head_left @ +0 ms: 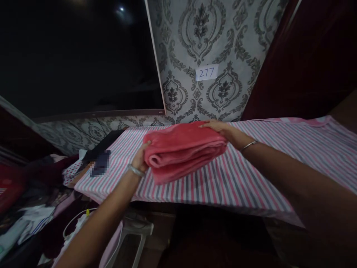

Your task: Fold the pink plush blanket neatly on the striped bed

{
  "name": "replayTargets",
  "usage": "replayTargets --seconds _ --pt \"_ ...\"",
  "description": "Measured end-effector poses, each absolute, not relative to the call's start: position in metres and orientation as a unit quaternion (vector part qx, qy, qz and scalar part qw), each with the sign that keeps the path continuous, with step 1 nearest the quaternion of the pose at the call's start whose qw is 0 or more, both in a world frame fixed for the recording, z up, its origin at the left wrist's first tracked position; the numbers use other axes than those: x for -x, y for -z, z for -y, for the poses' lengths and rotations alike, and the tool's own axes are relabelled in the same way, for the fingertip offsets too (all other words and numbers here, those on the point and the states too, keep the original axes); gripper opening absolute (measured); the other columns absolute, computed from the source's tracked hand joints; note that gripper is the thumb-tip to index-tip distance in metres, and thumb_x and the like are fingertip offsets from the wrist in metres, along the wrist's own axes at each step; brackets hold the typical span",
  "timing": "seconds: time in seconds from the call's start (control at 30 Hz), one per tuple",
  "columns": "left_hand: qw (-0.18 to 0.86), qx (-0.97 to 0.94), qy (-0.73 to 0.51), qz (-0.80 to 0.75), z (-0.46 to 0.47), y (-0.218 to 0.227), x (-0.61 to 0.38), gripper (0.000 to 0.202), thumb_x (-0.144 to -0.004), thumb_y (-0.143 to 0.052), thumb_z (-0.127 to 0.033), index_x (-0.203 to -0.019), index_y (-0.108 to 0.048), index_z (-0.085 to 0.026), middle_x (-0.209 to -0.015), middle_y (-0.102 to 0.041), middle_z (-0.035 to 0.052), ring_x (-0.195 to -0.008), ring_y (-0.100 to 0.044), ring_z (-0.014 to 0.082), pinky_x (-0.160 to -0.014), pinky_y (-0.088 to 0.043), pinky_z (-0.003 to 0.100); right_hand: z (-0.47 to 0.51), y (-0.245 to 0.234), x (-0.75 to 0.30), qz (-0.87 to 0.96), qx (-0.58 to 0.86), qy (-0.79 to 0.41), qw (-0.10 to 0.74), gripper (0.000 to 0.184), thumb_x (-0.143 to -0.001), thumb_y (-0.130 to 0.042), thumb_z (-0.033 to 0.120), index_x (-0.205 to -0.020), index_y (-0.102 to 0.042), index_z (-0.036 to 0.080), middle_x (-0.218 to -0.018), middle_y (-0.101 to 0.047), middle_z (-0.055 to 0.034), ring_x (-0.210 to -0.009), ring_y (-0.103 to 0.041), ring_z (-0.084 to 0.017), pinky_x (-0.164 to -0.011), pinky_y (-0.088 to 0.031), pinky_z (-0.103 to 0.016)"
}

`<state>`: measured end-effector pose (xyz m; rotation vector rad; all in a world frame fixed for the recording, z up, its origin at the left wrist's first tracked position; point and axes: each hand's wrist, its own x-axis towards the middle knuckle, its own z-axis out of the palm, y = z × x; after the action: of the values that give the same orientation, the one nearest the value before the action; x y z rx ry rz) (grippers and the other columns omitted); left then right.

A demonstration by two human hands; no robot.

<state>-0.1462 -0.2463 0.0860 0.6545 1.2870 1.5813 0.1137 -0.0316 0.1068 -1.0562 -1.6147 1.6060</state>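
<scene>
A thick, plush coral-red blanket [184, 141], folded into a layered bundle, is over the striped cloth on the table. My left hand [141, 158] grips its left end, thumb on the upper side and the other fingers mostly hidden behind the fold. At the far right corner, my right hand [219, 128] has its fingers over the top and holds that edge. The folded layers and one rolled loop face me. Whether the bundle's underside rests fully on the cloth, I cannot tell.
A pink, grey and white striped cloth [267, 149] covers the table. A blurred dark item [100, 163] lies at its left. Behind stands a large dark screen [83, 59]; a "277" label [206, 72] is on the wall. Clothes pile up at left, beside a plastic stool [136, 227].
</scene>
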Motion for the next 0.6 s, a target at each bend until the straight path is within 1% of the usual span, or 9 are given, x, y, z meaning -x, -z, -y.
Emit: replayTargets --seconds 0.1,0.17,0.23,0.3,0.4,0.47,0.5,0.53,0.6 --pt "0.541 -0.257 -0.684 -0.416 0.277 -0.046 0.054 0.04 -0.078 -0.08 -0.042 -0.109 -0.069 -0.018 -0.108 -0.077 0.0083 -0.105 -0.072 0.0271 -0.094 -0.059 0.038 0.003 -0.128 -0.172 0.694 0.413 -0.525 0.269 0.042 -0.07 -0.078 0.009 -0.11 -0.076 0.023 -0.112 -0.075 -0.0032 -0.099 -0.068 -0.02 -0.099 -0.054 -0.033" --pt "0.6 -0.219 -0.654 -0.405 0.294 -0.013 0.002 0.048 -0.072 -0.086 -0.04 -0.112 -0.066 -0.02 -0.108 -0.077 0.0086 -0.097 -0.074 0.027 -0.089 -0.06 0.041 -0.005 -0.12 -0.203 0.723 0.445 -0.477 0.226 0.053 -0.066 -0.08 0.005 -0.116 -0.076 0.021 -0.111 -0.075 -0.0054 -0.098 -0.068 -0.023 -0.097 -0.054 -0.034" --pt "0.648 -0.199 -0.62 -0.395 0.304 0.012 -0.031 0.049 -0.069 -0.089 -0.04 -0.104 -0.064 -0.018 -0.098 -0.076 0.01 -0.087 -0.074 0.0258 -0.082 -0.06 0.041 -0.006 -0.097 -0.225 0.731 0.487 -0.438 0.191 0.053 -0.064 -0.078 0.003 -0.116 -0.075 0.015 -0.101 -0.076 -0.0089 -0.092 -0.069 -0.026 -0.092 -0.056 -0.037" --pt "0.682 -0.204 -0.584 -0.39 0.31 0.024 -0.042 0.05 -0.067 -0.09 -0.041 -0.101 -0.063 -0.017 -0.095 -0.076 0.0113 -0.084 -0.074 0.0251 -0.081 -0.06 0.04 -0.001 -0.068 -0.242 0.729 0.52 -0.406 0.183 0.052 -0.069 -0.076 0.008 -0.12 -0.072 0.012 -0.102 -0.075 -0.0118 -0.093 -0.07 -0.028 -0.091 -0.056 -0.039" --pt "0.709 -0.258 -0.499 -0.426 0.314 0.021 -0.021 0.049 -0.067 -0.089 -0.045 -0.098 -0.066 -0.016 -0.092 -0.075 0.0123 -0.084 -0.074 0.0253 -0.076 -0.059 0.037 0.011 -0.027 -0.266 0.71 0.558 -0.36 0.237 0.051 -0.084 -0.068 0.024 -0.133 -0.064 0.013 -0.118 -0.071 -0.0158 -0.105 -0.068 -0.029 -0.098 -0.054 -0.041" --pt "0.665 -0.309 -0.474 -0.488 0.313 0.011 0.01 0.045 -0.069 -0.084 -0.052 -0.088 -0.066 -0.016 -0.079 -0.072 0.0098 -0.072 -0.071 0.0222 -0.065 -0.055 0.032 0.021 -0.006 -0.285 0.682 0.59 -0.322 0.288 0.049 -0.088 -0.064 0.034 -0.133 -0.065 0.014 -0.124 -0.069 -0.0165 -0.113 -0.066 -0.03 -0.104 -0.051 -0.042" --pt "0.612 -0.332 -0.49 -0.524 0.309 0.005 0.028 0.044 -0.07 -0.082 -0.055 -0.083 -0.066 -0.016 -0.073 -0.07 0.0078 -0.066 -0.068 0.02 -0.061 -0.052 0.03 0.027 0.003 -0.296 0.663 0.604 -0.31 0.315 0.048 -0.088 -0.064 0.038 -0.13 -0.066 0.015 -0.123 -0.07 -0.0163 -0.114 -0.066 -0.03 -0.105 -0.05 -0.043" --pt "0.536 -0.353 -0.528 -0.556 0.304 -0.001 0.046 0.044 -0.071 -0.08 -0.057 -0.082 -0.066 -0.017 -0.071 -0.069 0.0062 -0.064 -0.065 0.0181 -0.06 -0.05 0.029 0.034 0.011 -0.306 0.638 0.615 -0.312 0.341 0.047 -0.088 -0.063 0.041 -0.128 -0.066 0.017 -0.12 -0.07 -0.0155 -0.112 -0.066 -0.03 -0.103 -0.051 -0.043" --pt "0.362 -0.374 -0.61 -0.597 0.286 -0.013 0.081 0.043 -0.066 -0.081 -0.056 -0.084 -0.068 -0.019 -0.078 -0.069 0.0041 -0.072 -0.063 0.0174 -0.064 -0.049 0.027 0.053 0.024 -0.324 0.571 0.616 -0.373 0.394 0.044 -0.088 -0.061 0.047 -0.124 -0.064 0.021 -0.111 -0.072 -0.0121 -0.099 -0.07 -0.026 -0.091 -0.057 -0.04"
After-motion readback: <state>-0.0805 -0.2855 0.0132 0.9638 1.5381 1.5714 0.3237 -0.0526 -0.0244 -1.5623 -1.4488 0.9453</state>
